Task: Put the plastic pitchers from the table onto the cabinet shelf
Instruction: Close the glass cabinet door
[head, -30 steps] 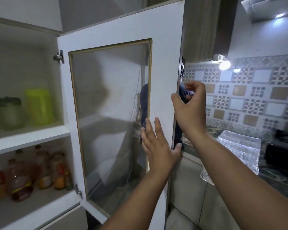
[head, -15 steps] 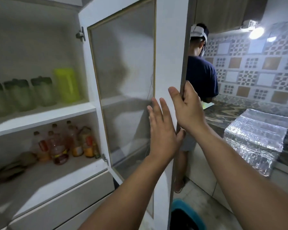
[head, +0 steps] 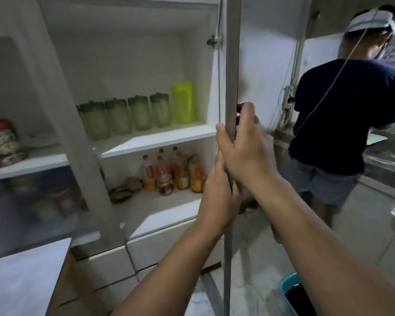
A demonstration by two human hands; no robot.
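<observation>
At the lower left of the frame we see a corner of the worktop, bare where it shows. Above it, behind a closed glass door, blurred jars stand on a shelf. In the open middle of the cabinet, the upper shelf carries four green-lidded pitchers in a row, touching or nearly so, with a yellow-green pitcher just beside them at the right end. Below, on the lower shelf, sauce bottles stand clustered.

At centre, our left hand lies flat, fingers together, against the edge-on door. Our right hand curls round that same edge just above, thumb on the near side, fingers wrapped behind.

At the right of the frame another person in a dark shirt stands turned away. A blue bin sits at the bottom right.
</observation>
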